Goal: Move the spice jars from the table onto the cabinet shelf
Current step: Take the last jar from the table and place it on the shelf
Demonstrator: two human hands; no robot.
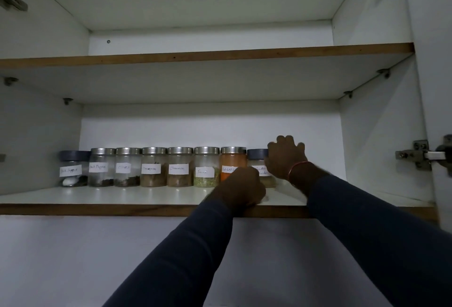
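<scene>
Here, white cabinet shelf [122, 196], jars in a row — right hand [285, 157] gripping end jar [260, 167], left hand [241, 190] fisted.

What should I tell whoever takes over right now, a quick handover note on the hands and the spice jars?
Right hand: grip closed around the last jar on the right, the dark-lidded jar, standing on the lower shelf.
Left hand: fisted, resting at the shelf's front edge, in front of the red chilli jar; whether it holds anything cannot be told.
Done: eight labelled jars stand in one row on the lower shelf, from black pepper jar at left.
Left: release the last jar. The table is out of view, so check for remaining jars.
</scene>
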